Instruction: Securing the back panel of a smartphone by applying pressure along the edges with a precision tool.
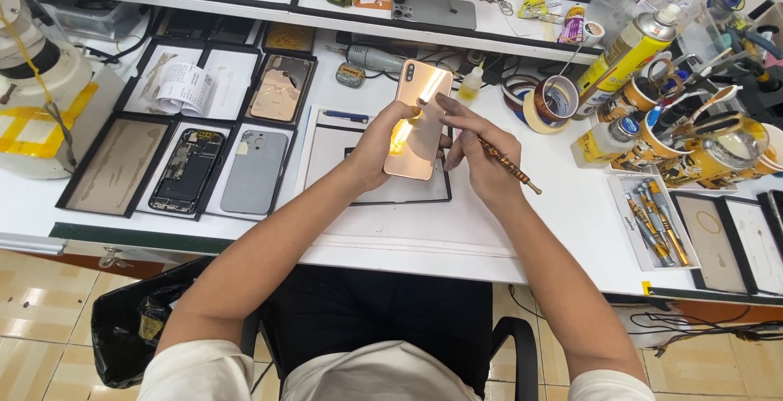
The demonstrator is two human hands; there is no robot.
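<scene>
Head view looks down on your white tabletop (522, 230), crowded with parts and tools. At its left stands a bulky white machine (37, 91) crossed by yellow tape. Beside it lie black trays (106, 164) in two rows; I count seven, though some run under the shelf. One holds an opened phone (186, 170) with its insides showing, one a grey back cover (254, 172), one a worn gold cover (280, 88), and one a folded white paper slip (184, 88).

In the middle, over a white mat (391, 205), you hold a gold phone (418, 121) back side up. Its long axis runs away from you, leaning slightly right, with the camera corner at the far left end and the near end toward your chest. Your left hand (377, 150) wraps its left edge, fingers curled under and thumb on the back. Your right hand (475, 150) pinches a thin brown tool (507, 165), its tip at the phone's right edge and its tail pointing right, toward you.

At the right stands one tall yellow spray can (628, 50) with a dark label, leaning left. Near it lie two tape rolls (545, 101), several yellow-patterned cups (718, 152) full of tools, one small clear bottle (608, 140) with a yellow label, and a white tray of screwdrivers (656, 221), about four of them.
</scene>
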